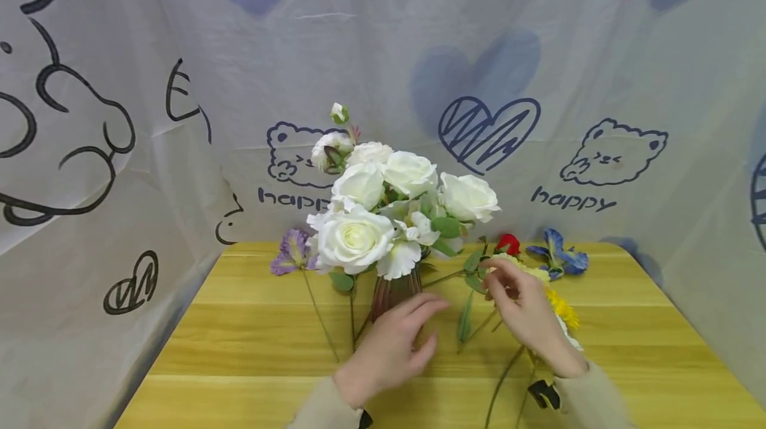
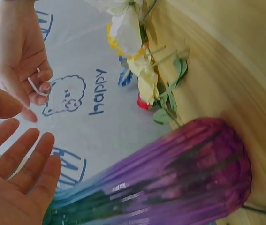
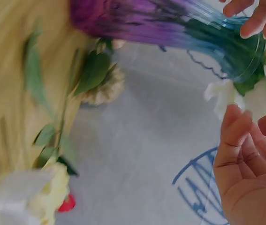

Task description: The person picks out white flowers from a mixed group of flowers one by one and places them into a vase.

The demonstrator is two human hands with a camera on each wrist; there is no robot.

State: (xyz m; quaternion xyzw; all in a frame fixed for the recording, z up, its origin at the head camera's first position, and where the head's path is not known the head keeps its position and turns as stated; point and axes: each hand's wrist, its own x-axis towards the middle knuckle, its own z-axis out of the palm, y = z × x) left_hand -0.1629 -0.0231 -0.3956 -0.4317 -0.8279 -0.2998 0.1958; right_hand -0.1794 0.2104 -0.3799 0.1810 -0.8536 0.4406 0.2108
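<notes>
A ribbed glass vase [image 2: 193,173], purple low down and bluish toward its mouth, stands on the table holding a bunch of white roses [image 1: 356,239]. My left hand [image 1: 391,342] is in front of the vase, its fingers extended and relaxed; the left wrist view shows nothing in its palm. To the right of the vase, my right hand [image 1: 526,309] hovers over the loose flowers with fingers loosely bent. No held thing shows in it in the right wrist view. In the head view, my left hand hides the lower vase.
On the wooden table [image 1: 239,362], a purple flower [image 1: 293,253] lies left of the vase. To the right lie a red rose [image 1: 509,243], a blue flower [image 1: 561,257], a yellow flower [image 1: 562,309] and several green stems. A printed cloth [image 1: 371,36] hangs behind.
</notes>
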